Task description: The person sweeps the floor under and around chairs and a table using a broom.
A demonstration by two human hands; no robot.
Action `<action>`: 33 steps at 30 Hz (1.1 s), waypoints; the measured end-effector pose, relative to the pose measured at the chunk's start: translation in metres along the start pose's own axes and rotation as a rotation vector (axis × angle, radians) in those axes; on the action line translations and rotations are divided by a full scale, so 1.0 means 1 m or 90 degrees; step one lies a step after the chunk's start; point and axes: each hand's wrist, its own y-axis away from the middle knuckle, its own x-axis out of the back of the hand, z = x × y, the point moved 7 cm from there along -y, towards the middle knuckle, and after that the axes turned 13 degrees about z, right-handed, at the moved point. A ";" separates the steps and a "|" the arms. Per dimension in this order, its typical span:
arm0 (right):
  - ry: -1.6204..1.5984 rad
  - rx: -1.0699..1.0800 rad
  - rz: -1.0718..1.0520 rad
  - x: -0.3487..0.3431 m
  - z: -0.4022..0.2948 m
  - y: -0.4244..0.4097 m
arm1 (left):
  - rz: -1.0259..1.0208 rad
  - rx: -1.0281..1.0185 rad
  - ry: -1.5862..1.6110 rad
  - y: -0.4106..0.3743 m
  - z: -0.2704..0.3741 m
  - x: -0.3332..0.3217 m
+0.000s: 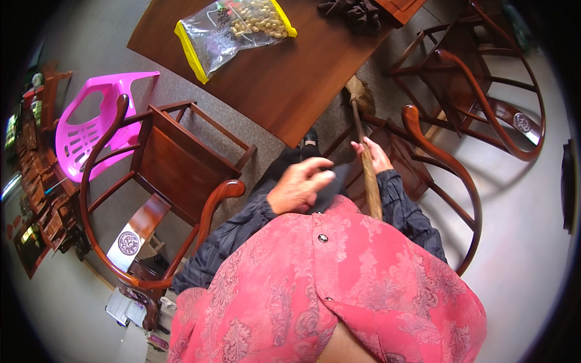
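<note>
My right hand [376,156] is closed around the wooden handle of a straw broom [372,186]. The broom's bristle head points away from me, beside the table's near corner, and the thick handle end comes back against my red patterned top. My left hand [300,185] is raised in front of my body, slightly blurred, with its fingers bent and apart and nothing seen between them. Just behind it shows a dark grey flat thing [336,183], partly covered by the hand; what it is I cannot tell.
A wooden table [290,90] ahead bears a clear plastic bag of peanuts [227,41] and a dark crumpled cloth [354,13]. Round-backed wooden armchairs stand left [181,159], close right [467,190] and far right [463,77]. A pink plastic chair [91,131] stands beyond the left one.
</note>
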 end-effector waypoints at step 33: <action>0.593 0.324 0.276 0.089 0.020 0.028 | 0.951 -0.207 -0.526 0.162 -0.232 0.262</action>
